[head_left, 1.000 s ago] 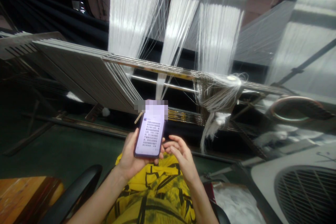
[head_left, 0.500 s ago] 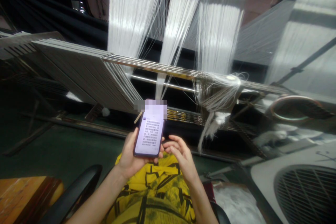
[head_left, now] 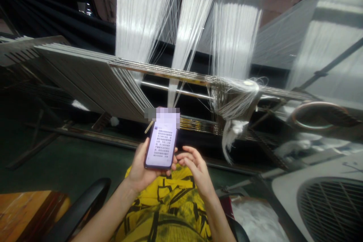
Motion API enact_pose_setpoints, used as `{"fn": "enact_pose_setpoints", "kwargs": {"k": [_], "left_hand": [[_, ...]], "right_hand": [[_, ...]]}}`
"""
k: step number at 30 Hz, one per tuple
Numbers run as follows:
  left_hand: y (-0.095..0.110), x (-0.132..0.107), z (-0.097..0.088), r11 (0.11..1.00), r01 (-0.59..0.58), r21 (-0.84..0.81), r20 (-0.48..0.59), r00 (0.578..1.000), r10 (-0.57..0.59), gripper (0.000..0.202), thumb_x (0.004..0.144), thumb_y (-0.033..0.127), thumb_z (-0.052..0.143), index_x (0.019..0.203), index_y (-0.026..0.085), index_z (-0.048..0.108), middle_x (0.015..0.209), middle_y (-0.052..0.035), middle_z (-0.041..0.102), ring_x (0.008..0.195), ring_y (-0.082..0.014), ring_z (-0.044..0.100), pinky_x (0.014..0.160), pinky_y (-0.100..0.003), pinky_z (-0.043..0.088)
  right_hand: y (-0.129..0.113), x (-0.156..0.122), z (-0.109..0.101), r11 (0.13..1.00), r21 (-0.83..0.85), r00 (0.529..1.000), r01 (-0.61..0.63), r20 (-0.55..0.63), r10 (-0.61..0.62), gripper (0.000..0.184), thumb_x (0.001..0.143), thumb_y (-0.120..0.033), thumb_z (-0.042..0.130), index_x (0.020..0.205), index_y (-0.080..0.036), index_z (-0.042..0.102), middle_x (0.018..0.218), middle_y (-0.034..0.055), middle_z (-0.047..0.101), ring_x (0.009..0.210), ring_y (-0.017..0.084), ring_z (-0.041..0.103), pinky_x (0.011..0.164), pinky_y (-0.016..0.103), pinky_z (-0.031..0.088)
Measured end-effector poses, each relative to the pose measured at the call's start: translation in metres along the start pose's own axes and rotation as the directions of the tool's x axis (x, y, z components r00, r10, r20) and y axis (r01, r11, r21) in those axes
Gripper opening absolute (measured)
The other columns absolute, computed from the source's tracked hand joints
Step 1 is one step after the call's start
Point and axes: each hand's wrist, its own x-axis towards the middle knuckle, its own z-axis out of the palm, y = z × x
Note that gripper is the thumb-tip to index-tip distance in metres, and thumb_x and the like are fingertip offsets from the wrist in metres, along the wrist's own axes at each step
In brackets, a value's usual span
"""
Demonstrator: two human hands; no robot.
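Observation:
A smartphone (head_left: 162, 145) with a lit screen full of dark text lies in my left hand (head_left: 141, 172). My left fingers wrap round its lower part, and the top of the screen is blurred out by blocks. Just right of the phone is my right hand (head_left: 195, 166), fingers loosely curved and apart, with nothing in it. Its fingertips come close to the phone's lower right edge; whether they touch it I cannot tell. Beyond the phone, white threads (head_left: 191, 22) run down to a row of metal bars (head_left: 164, 71).
Grey flat frames (head_left: 87, 79) are stacked at the left of the bars. A bundle of white yarn (head_left: 236, 98) hangs over the bars at right. A white fan unit (head_left: 286, 185) stands at lower right, a wooden surface (head_left: 22, 211) and a black armrest (head_left: 82, 208) at lower left.
The hanging yarn end has swung slightly to the right. Both hands and the phone hold their places; the view has shifted very little.

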Motion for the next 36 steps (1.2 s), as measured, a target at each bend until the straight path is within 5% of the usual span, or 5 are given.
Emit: {"fn": "enact_pose_setpoints", "kwargs": {"k": [36], "left_hand": [[-0.0001,0.0015,0.0013,1.000,-0.010,0.007,-0.015,1.000,0.010,0.075,0.085,0.058,0.018,0.107,-0.001,0.059,0.086,-0.0212,0.064,0.074,-0.0290,0.060,0.058,-0.032,0.041]], "right_hand": [[0.0015,-0.0006,-0.0011,1.000,-0.011,1.000,0.014,0.003,-0.014,0.035,0.079,-0.037,0.060,0.107,-0.017,0.049,0.087,0.0065,0.067,0.075,0.017,0.061,0.075,0.032,0.047]]}}
